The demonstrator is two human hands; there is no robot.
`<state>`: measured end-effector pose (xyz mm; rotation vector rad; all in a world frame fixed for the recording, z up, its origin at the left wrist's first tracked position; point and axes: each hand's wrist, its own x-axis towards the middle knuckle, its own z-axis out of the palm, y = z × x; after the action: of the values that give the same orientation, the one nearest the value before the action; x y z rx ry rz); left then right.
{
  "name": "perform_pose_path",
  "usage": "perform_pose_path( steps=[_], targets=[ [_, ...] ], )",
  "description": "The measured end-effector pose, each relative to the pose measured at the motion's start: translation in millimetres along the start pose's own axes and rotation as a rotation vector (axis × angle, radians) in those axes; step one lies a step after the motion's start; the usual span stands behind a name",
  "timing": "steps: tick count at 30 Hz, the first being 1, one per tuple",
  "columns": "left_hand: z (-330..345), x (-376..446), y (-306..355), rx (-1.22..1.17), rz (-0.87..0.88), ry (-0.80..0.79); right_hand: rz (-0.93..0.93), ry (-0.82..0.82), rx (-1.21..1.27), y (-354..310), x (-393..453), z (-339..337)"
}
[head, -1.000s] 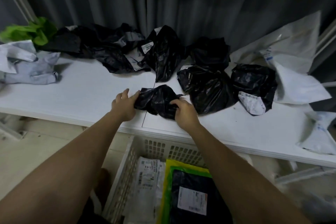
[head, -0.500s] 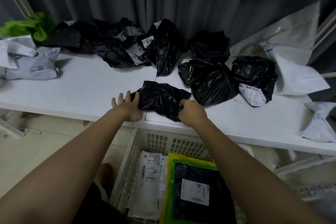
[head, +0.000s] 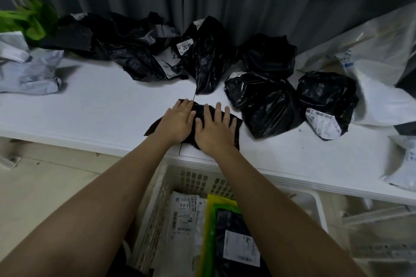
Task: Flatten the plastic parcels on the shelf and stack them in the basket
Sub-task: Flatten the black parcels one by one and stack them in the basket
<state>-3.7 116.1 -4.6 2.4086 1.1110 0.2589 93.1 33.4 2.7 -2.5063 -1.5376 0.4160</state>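
Head view: both hands lie flat on one small black parcel [head: 234, 122] near the front edge of the white shelf [head: 108, 114]. The left hand [head: 177, 122] covers its left half, fingers straight and close together, tips at the far edge. The right hand [head: 212, 131] covers the right half, fingers straight and slightly spread, thumb tucked toward the left hand. Neither pinches anything — palms and fingers press down.

The parcel's long axis seems to run left to right along the shelf, a little skewed: one dark corner pokes out low on the left, another toward the right and back. Most of it is hidden under the hands, so its true outline I cannot tell.

What could go wrong, as I judge it: the plastic looks springy, so it may puff back up when the pressure lifts and land bulky in the basket [head: 166, 186] below. Its near edge sits close to the shelf lip, and a sideways smoothing stroke could push it off before it is flat. The slick film may also slide on the smooth shelf instead of spreading. A crumpled black bag [head: 267, 105] sits just beside the right hand — a wide sweep could drag it along.

In the basket lie flattened parcels, one black with a label [head: 240, 246] on a yellow-green one
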Motion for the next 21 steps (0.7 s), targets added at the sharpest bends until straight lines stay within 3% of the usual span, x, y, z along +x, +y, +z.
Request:
perform_pose_path(
  steps=[8,14,21],
  targets=[
    [16,-1,-8,0.253,0.098,-0.077,-0.069,-0.034,-0.011,25,8,22],
    [23,-6,-5,0.261,0.046,-0.112,-0.077,0.077,-0.029,24,15,27],
    [26,-1,-8,0.284,0.035,-0.036,-0.091,-0.006,-0.071,27,18,36]
  ],
)
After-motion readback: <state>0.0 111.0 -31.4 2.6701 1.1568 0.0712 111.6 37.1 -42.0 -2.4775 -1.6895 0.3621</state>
